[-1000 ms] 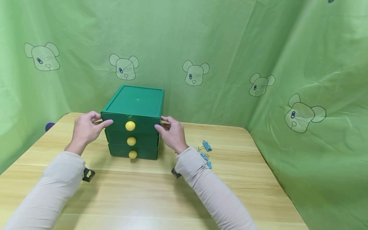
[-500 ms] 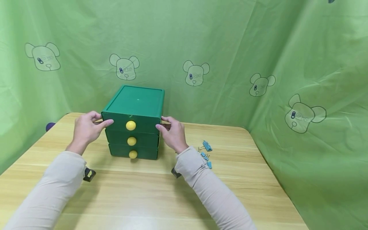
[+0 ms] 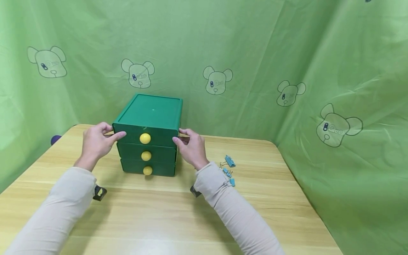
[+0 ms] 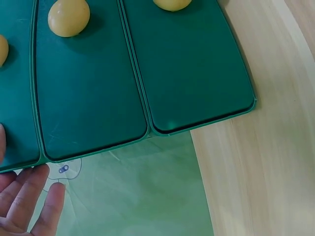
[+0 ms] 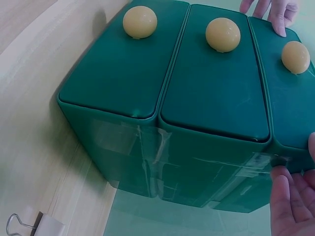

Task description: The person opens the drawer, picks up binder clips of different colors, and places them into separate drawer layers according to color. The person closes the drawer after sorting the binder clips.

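A green drawer cabinet (image 3: 153, 113) with three stacked drawers stands on the wooden table; each drawer front carries a round yellow knob (image 3: 145, 138). All three drawers are pushed in. My left hand (image 3: 96, 142) holds the cabinet's upper left front edge, thumb on the top drawer's front and fingers along the side. At the opposite edge, my right hand (image 3: 193, 148) grips in the same way, its thumb on the front corner and its fingers (image 5: 290, 194) against the side wall. Clear tape runs across that side wall in the right wrist view.
Several blue binder clips (image 3: 230, 161) lie on the table (image 3: 255, 198) to the right of the cabinet. A green curtain (image 3: 248, 46) with bear-head drawings hangs behind and along the sides. Something purple (image 3: 55, 139) shows past the table's left edge.
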### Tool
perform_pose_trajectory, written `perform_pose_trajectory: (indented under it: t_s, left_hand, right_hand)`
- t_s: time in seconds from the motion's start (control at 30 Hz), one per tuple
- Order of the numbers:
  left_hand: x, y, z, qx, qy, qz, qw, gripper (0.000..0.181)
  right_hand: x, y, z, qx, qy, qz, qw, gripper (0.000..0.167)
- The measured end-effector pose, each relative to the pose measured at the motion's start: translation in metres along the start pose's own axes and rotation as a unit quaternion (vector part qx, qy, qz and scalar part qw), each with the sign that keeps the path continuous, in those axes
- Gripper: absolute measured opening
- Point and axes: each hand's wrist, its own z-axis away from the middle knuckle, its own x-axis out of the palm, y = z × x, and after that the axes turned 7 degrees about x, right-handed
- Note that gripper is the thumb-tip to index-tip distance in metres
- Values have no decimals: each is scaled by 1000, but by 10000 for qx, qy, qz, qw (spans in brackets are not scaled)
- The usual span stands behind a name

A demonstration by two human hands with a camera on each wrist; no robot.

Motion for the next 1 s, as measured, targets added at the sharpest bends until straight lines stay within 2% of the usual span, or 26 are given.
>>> perform_pose_trajectory:
  t_s: [0.23,0.33,0.4,0.5,0.57,0.63,0.73,0.87,0.93,1.0]
  left_hand:
    - [-3,0,0,-4,-349,74,9994,53]
    - [-7,0,-2,11,-566,157,9983,61]
    - [-10,-1,-5,18,-701,218,9973,68]
    - [-14,-1,-8,110,-905,325,9953,79]
    - [-16,0,-12,226,-1052,303,9937,82]
    - [-17,0,-15,388,-1215,236,9916,83]
    - [-15,0,-19,737,-1395,172,9873,75]
    - [-9,-2,-21,1281,-1308,71,9831,57]
    - [-6,-4,-21,1448,-1159,7,9826,50]
    - [-4,-4,-20,1468,-1017,-42,9839,49]
  right_hand:
    - [-1,1,0,119,-115,-55,9998,34]
    - [-1,2,2,78,-24,-5,10000,27]
    - [1,3,4,-125,185,23,9997,18]
    - [4,4,8,-634,491,-4,9968,9]
    - [6,5,11,-951,442,-59,9945,9]
    - [9,3,13,-1132,59,-14,9936,8]
    - [14,1,16,-1097,-1020,291,9883,8]
    - [23,1,18,-776,-2450,816,9630,25]
    - [29,4,19,-603,-2856,974,9515,36]
    - [35,8,20,-462,-3072,1037,9448,44]
